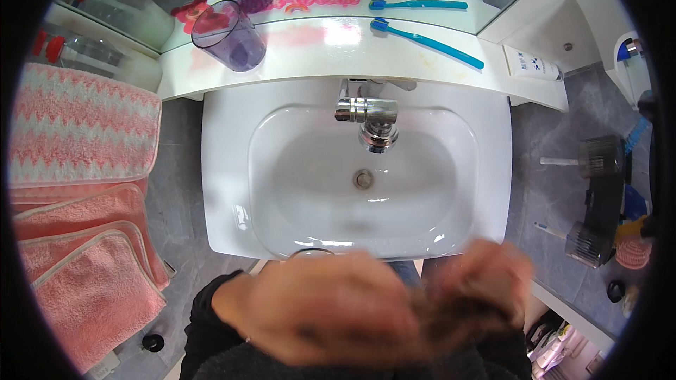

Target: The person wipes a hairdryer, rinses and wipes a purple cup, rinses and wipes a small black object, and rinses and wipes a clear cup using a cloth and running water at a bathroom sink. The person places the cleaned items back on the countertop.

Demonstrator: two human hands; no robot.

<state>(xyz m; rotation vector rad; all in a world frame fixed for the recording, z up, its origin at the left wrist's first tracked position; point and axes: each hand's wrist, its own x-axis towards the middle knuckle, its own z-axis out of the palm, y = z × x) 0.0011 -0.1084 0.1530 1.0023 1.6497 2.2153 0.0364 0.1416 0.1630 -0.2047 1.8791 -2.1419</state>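
My left hand [324, 302] and my right hand [486, 274] are raised close in front of me, at the near edge of the white washbasin [225, 169]. Both are smeared by motion, so their fingers cannot be made out. A dark brown blur [451, 317] shows between them; what it is cannot be told. Just above my left hand a thin dark curved rim [313, 250] peeks out, mostly hidden. Beyond the hands, a chrome faucet [370, 110] reaches over the basin, above a round drain [362, 179].
On the white shelf [310, 56] under the mirror are a purple see-through tumbler [243, 46], a blue toothbrush [436, 46] and a white tube [531, 63]. Pink towels [84, 127] hang at left. A dark wall rack [605, 197] holds several brushes at right.
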